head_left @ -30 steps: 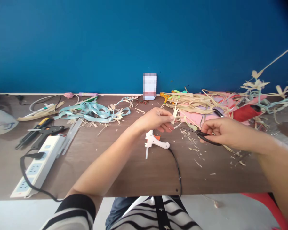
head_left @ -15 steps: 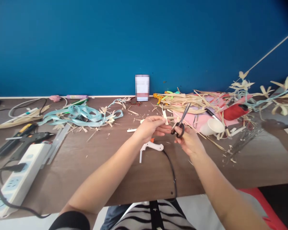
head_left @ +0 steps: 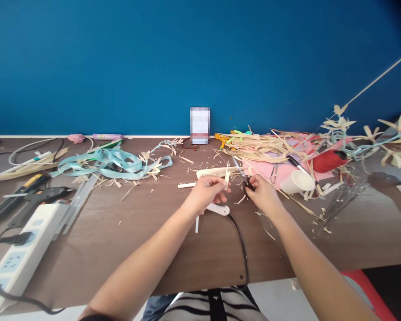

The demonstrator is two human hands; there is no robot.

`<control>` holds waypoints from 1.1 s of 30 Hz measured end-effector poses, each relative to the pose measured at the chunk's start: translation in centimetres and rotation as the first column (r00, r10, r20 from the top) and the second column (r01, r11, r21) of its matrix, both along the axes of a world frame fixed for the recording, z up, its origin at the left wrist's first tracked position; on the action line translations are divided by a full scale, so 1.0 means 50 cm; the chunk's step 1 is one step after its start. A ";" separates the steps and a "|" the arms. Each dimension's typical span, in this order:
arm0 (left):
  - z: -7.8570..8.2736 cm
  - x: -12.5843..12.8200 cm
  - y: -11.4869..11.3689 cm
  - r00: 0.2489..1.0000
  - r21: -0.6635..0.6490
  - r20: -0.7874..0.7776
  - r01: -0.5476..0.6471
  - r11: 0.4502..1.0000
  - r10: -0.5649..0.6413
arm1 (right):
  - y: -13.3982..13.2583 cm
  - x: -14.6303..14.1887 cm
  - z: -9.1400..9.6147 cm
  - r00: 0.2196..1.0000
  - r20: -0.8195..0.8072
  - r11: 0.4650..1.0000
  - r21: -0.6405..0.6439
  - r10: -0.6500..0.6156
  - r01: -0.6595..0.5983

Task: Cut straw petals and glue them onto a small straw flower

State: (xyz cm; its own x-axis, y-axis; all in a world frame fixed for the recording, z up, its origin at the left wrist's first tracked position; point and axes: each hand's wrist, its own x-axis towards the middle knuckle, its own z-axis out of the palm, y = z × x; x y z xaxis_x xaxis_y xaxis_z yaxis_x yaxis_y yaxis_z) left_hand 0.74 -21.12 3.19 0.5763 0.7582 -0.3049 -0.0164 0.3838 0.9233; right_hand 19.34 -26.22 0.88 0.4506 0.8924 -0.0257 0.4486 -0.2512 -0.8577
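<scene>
Between thumb and fingers, my left hand pinches a small pale strip of dried husk, which points upward. My right hand is closed around the dark handles of a pair of scissors, blades directed away from me and to the left. The blades are apart from the strip. Below my left hand lies a white glue gun, its front part hidden by the hand. A longer husk piece rests on the table just behind both hands.
Light-blue ribbon lies at left, near a white power strip and a black glue gun. A phone leans on the blue wall. At right are husk strips, a white cup and a red spool.
Both hands have come down slightly toward me. The scissors have swung from pointing up-right to up-left, and the husk strip has moved a little lower.
</scene>
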 end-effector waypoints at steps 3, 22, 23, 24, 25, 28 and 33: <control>-0.001 0.000 0.000 0.999 -0.004 0.028 -0.026 1.000 0.026 | -0.011 0.002 0.004 0.990 0.140 1.000 -0.001 -0.028 0.028; -0.002 0.000 -0.011 0.999 0.002 -0.015 -0.030 1.000 0.030 | -0.018 -0.012 0.011 0.930 -0.360 0.997 0.057 0.073 -0.056; -0.002 -0.001 -0.011 1.000 0.007 -0.010 -0.028 1.000 0.028 | -0.030 -0.019 0.015 0.922 -0.374 0.995 0.047 0.100 -0.089; -0.002 -0.002 -0.011 1.000 0.013 -0.004 -0.026 1.000 0.026 | -0.044 -0.026 0.020 0.912 -0.389 0.991 0.028 0.132 -0.131; -0.001 -0.002 -0.012 1.000 0.018 0.002 -0.025 1.000 0.025 | -0.059 -0.032 0.024 0.897 -0.408 0.983 0.002 0.170 -0.185; 0.002 -0.003 -0.013 1.000 0.026 0.023 -0.019 0.999 0.018 | -0.099 -0.044 0.032 0.838 -0.472 0.933 -0.082 0.273 -0.351; 0.003 0.005 -0.022 0.999 0.037 0.024 0.032 0.999 -0.033 | -0.132 -0.041 0.033 0.806 -0.497 0.890 -0.132 0.321 -0.435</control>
State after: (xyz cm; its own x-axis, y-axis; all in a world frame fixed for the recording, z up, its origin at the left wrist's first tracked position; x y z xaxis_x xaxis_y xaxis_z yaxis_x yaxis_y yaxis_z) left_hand 1.02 -22.23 3.33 0.6082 0.7491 -0.2626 -0.0276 0.3505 0.9361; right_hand 17.29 -32.84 2.53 -0.0354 0.9308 -0.3639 0.1281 -0.3569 -0.9253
